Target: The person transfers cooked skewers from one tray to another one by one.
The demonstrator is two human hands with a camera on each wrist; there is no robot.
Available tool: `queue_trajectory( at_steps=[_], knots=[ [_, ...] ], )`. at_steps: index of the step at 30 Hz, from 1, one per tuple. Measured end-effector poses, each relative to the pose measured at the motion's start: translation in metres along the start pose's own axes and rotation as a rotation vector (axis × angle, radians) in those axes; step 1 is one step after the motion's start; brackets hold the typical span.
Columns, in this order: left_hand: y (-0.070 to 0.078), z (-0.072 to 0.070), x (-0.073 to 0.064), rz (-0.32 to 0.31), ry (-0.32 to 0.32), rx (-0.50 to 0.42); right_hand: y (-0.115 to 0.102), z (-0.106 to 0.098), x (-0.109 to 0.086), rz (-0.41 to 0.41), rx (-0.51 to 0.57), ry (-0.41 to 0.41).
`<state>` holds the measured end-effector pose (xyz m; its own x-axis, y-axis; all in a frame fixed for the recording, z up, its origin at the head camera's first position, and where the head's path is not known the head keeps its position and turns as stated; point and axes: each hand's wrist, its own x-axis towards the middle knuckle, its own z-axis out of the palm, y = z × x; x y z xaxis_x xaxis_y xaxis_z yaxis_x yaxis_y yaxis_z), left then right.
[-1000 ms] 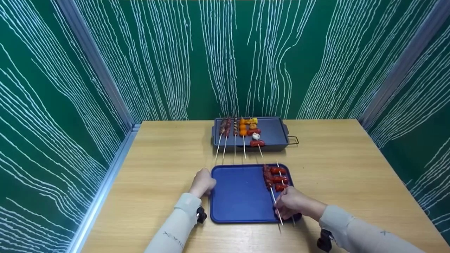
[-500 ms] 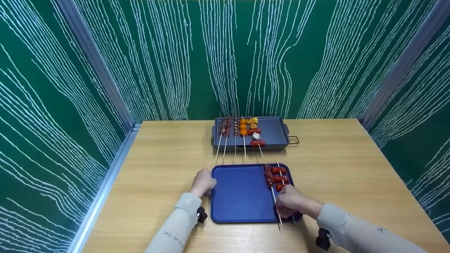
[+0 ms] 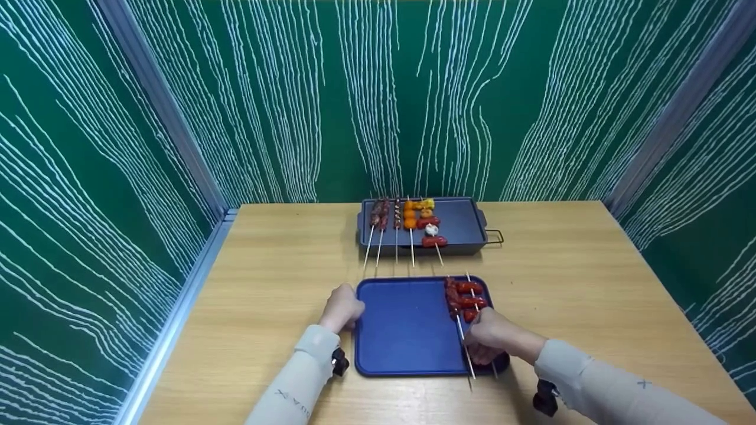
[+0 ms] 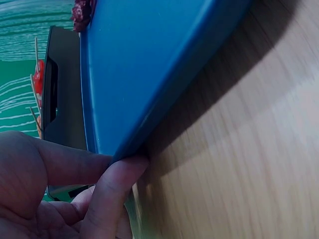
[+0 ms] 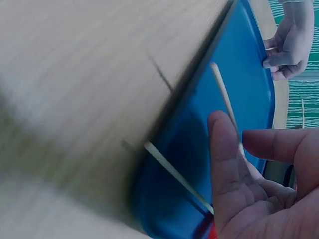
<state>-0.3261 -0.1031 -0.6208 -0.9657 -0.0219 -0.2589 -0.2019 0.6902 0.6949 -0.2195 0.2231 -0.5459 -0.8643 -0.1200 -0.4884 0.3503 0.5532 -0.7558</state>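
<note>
A blue tray [image 3: 407, 336] lies on the wooden table. My left hand [image 3: 342, 307] pinches its left edge between thumb and finger, seen close in the left wrist view. At the tray's right side lie a dark red meat skewer [image 3: 452, 296] and a skewer of red sausages [image 3: 470, 288], their sticks pointing toward me. My right hand [image 3: 496, 335] holds the bare stick [image 5: 225, 92] of the meat skewer, which passes between thumb and forefinger in the right wrist view. The hand covers part of the sausage skewer's stick, whose end [image 5: 169, 167] reaches over the near rim.
Behind the tray stands a dark grey grill pan [image 3: 460, 219] with a wire handle [image 3: 495, 236] on its right. Several skewers [image 3: 409, 215] of meat, orange balls and mixed pieces lie across its left half. Green walls with white lines enclose the table.
The meat skewer's stick has turned very slightly, its near end shifting a little left. My left hand stays at the tray's edge, and the right hand has barely moved.
</note>
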Motion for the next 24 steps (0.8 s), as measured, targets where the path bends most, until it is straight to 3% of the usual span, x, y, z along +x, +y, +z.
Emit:
queue_trajectory(
  at_steps=[4,9,24],
  knots=[
    [0.009,-0.007,-0.009,-0.012,-0.009,-0.014,-0.014,-0.013,0.001,-0.031,-0.043,0.012],
    [-0.004,0.001,0.003,0.002,-0.002,0.006,-0.035,-0.03,0.007,-0.075,-0.047,0.016],
    [-0.016,0.007,0.016,0.054,-0.001,0.024,-0.087,-0.066,0.033,-0.122,0.123,0.071]
  ],
)
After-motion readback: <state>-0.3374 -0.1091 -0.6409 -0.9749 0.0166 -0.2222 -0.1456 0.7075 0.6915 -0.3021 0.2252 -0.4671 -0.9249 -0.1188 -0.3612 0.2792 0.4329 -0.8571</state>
